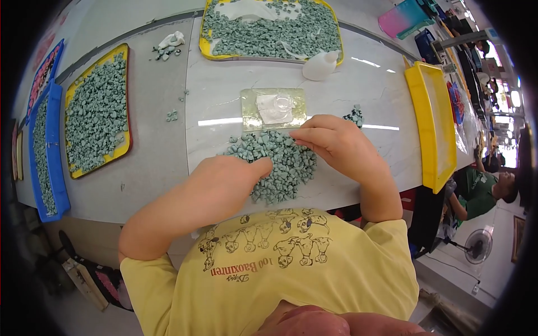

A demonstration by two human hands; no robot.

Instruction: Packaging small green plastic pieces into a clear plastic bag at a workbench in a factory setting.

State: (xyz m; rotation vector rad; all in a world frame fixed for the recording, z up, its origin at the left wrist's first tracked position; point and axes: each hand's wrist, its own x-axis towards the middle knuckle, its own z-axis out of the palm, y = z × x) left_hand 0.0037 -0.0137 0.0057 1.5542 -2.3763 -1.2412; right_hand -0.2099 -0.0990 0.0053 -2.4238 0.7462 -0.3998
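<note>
A pile of small green pieces [280, 173], like pebbles or beads, lies on the white table in front of me. My left hand [235, 171] rests at the pile's left side with its fingers curled; whatever they hold is hidden. Over the pile's far right edge, my right hand [330, 140] pinches thumb and finger together. Anything between those fingertips is too small to name. Just beyond the pile sits a yellowish-green square mat [250, 106], bearing a crumpled white sheet [269, 115] and a small clear round dish [284, 105].
A white bottle [319, 66] stands by a yellow tray [269, 58] of green pieces at the back. Another yellow tray [126, 84] and a blue tray [54, 140] hold more at left. At right lies a yellow tray [428, 123]; a person [479, 193] is beyond it.
</note>
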